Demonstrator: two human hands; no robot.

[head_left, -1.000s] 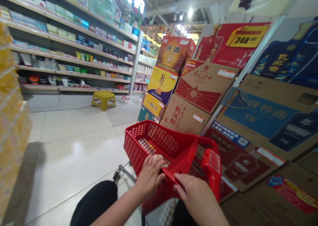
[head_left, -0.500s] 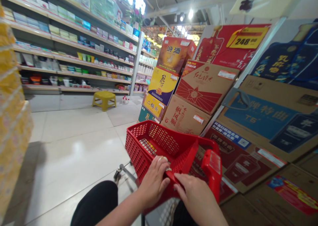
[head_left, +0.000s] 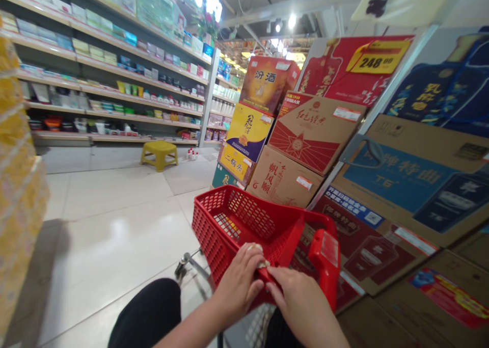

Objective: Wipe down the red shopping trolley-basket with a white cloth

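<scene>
Red plastic meets the fingers [head_left: 250, 252] of the left hand [head_left: 239, 284], which are pressed together and curled over the near rim [head_left: 272, 276] of the basket [head_left: 208, 236], thumb underneath, so the hand is closed on that edge. Just beside it, the right hand [head_left: 303, 302] lies back-up with its fingers held together and their tips touching the same rim; whether it grips or only rests there cannot be told. Between the two sets of fingertips sits a small pale scrap [head_left: 263, 263], too small to identify. The rim runs from lower left to upper right across both hands, and the left hand is the one farther over it, into the basket's mouth. The basket stretches directly away from the person, long axis pointing forward along the aisle, with its red handle [head_left: 324, 266] standing up to the right. Below it a metal cart frame [head_left: 185, 261] shows. Stacked cardboard boxes [head_left: 282, 177] crowd the right side under a yellow price sign [head_left: 376, 60]. Farther off, a yellow stool [head_left: 159, 153] stands on the tiled floor [head_left: 114, 225] before stocked shelves [head_left: 114, 93].
</scene>
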